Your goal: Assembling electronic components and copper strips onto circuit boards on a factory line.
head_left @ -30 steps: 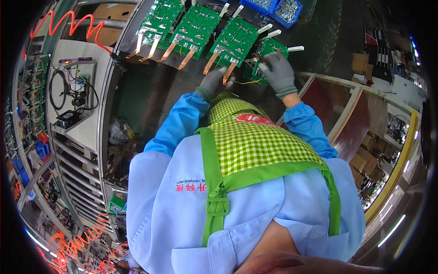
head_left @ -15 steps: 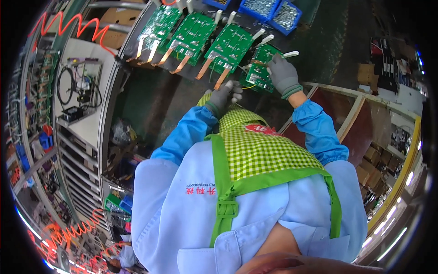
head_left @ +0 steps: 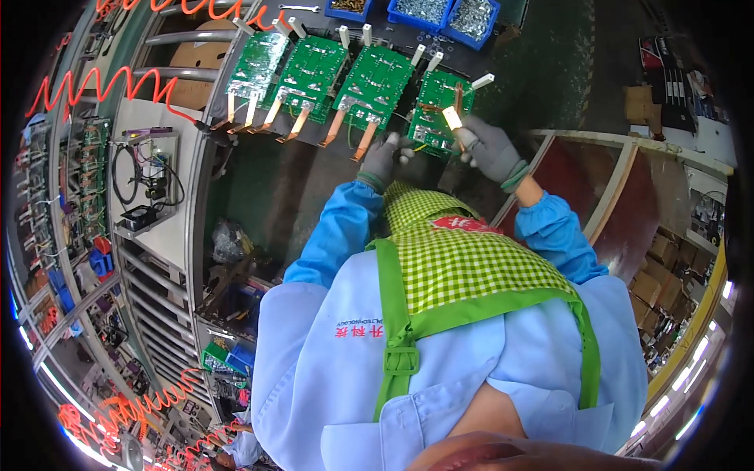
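Note:
My right hand (head_left: 493, 151), in a grey glove, pinches a shiny copper strip (head_left: 452, 118) over the rightmost green circuit board (head_left: 430, 132). More copper pieces lie across that board, and white posts stand at its far corners. Close to the board's near left corner is my gloved left hand (head_left: 380, 162). Its fingers are loosely curled and apart from the thumb, with nothing visible between them. To the left, a larger circuit board (head_left: 375, 81) has two copper strips jutting toward me, one ending just by my left hand.
Further left along the bench are another green circuit board (head_left: 312, 69) and a leftmost circuit board (head_left: 255, 64). Blue bins (head_left: 471, 20) of small metal parts stand at the far edge, near a wrench (head_left: 299, 8). An orange coiled hose (head_left: 118, 82) hangs at left.
My right hand has drawn back toward me and now shows a copper strip in its fingers. My left hand stays near the board's corner. The whole view has shifted slightly.

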Demonstrator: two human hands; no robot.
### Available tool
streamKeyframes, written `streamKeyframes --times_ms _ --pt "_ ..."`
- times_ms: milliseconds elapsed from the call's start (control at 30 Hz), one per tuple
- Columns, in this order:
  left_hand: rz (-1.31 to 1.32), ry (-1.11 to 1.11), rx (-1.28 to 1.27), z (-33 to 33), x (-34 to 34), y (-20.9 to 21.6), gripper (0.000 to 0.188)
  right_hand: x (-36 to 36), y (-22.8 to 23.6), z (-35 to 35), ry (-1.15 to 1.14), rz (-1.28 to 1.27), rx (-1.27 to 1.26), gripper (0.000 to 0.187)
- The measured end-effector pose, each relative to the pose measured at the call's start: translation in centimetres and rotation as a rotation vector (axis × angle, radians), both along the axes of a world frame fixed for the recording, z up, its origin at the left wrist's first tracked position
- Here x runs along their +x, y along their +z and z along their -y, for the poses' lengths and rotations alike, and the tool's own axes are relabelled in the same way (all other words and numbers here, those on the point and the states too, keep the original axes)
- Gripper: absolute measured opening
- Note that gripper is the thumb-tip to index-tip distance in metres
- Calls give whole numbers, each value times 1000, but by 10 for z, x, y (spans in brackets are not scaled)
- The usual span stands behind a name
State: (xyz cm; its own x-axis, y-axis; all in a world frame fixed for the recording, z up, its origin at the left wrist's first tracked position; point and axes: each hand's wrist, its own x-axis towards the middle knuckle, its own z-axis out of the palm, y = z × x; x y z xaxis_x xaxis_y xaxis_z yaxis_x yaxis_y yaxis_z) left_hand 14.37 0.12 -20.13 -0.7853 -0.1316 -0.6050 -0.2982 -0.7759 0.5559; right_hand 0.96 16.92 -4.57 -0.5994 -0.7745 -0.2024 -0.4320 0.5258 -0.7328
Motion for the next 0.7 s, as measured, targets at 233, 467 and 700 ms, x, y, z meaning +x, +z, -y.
streamKeyframes --times_ms 233,467,700 --pt "133 93 290 -20 -19 -10 19 46 -33 -11 -283 868 -70 28" --pt "100 90 508 -34 -18 -34 15 62 -60 -9 -486 1029 -62 30" --pt "-220 23 467 -23 -8 -1 23 68 -73 4 -471 972 -68 29"
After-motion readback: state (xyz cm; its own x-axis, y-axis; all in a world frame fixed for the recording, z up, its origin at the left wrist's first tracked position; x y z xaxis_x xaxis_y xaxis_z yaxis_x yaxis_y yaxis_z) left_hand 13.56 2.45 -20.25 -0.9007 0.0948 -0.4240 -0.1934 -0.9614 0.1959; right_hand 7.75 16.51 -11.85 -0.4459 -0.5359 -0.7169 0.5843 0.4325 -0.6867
